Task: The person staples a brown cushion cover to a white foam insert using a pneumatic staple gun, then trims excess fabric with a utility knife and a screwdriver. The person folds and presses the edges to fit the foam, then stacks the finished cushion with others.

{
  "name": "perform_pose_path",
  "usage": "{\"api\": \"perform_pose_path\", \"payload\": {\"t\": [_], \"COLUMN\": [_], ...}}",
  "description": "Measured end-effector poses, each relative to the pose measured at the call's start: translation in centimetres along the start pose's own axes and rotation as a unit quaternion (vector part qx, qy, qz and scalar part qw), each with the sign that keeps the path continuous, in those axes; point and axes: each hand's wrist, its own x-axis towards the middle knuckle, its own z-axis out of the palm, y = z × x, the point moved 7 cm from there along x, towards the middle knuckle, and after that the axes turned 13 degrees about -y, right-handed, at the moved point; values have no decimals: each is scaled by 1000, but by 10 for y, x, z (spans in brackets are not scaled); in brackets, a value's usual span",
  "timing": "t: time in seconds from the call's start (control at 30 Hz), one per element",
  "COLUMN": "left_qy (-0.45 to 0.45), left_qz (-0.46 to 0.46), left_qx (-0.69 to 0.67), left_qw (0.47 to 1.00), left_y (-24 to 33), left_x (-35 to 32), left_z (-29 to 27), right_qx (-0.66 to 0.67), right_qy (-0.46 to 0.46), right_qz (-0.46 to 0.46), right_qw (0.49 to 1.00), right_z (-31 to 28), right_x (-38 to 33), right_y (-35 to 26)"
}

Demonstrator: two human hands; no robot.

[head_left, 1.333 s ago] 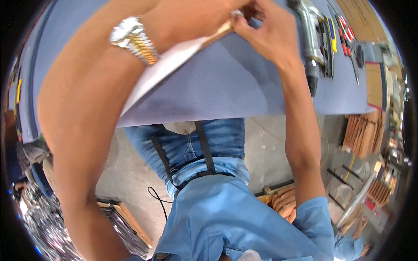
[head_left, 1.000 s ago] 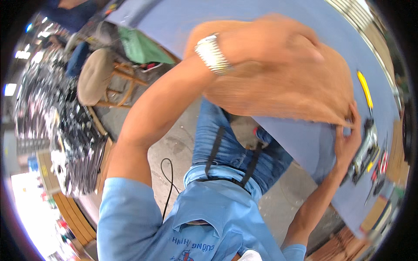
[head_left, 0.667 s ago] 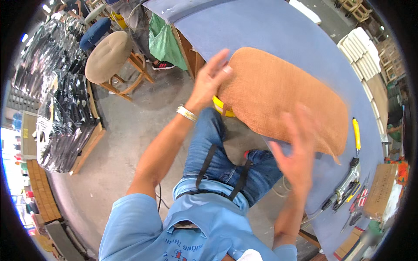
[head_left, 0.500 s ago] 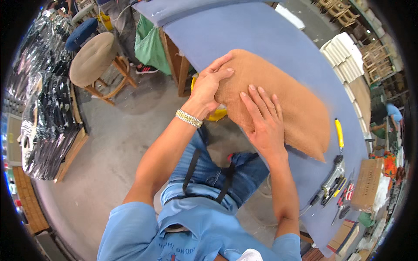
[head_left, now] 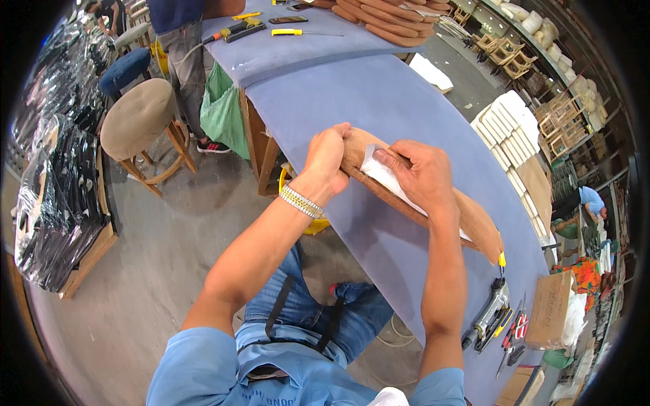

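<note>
The left hand [head_left: 328,159] grips one end of a brown cushion [head_left: 479,227]; the right hand [head_left: 426,177] is clamped on its far edge, over white lining [head_left: 381,172]. The cushion is tilted above the table [head_left: 359,88], whose blue surface stretches beyond. Rightward, a cardboard box [head_left: 550,311] bears dark printing.

Left hand [head_left: 326,158] gripping, right hand [head_left: 426,177] seemingly pinching

Beige stool [head_left: 137,111] near green bag [head_left: 225,111]

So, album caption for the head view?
Left hand and right hand grip a brown fabric-covered pad at a blue worktable.
</note>
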Motion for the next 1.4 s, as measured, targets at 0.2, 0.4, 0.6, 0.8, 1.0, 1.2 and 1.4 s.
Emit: {"api": "perform_pose_path", "payload": {"t": [0.2, 0.4, 0.6, 0.8, 1.0, 1.2, 1.4], "left_qy": [-62, -294, -418, -401, -390, -364, -359], "left_qz": [-10, 314, 397, 307, 284, 326, 325], "left_qx": [140, 761, 734, 766, 683, 664, 667], "left_qw": [988, 486, 359, 398, 549, 566, 566], "left_y": [6, 39, 19, 10, 7, 17, 8], "left_x": [-18, -55, -88, -89, -77, -86, -84], "left_z": [12, 57, 87, 90, 87, 65, 65], "right_qx": [155, 108, 121, 76, 40, 37, -58], "right_qy": [-23, -67, -126, -24, 281, -5, 23], "right_qz": [-17, 2, -89, -135, 340, 629, 593], "right_qw": [987, 992, 981, 988, 897, 776, 803], "right_z": [2, -47, -49, -79, -161, -68, -72], "right_x": [4, -20, -24, -64, -270, -298, -328], "right_y": [21, 18, 19, 41, 294, 320, 371]}}
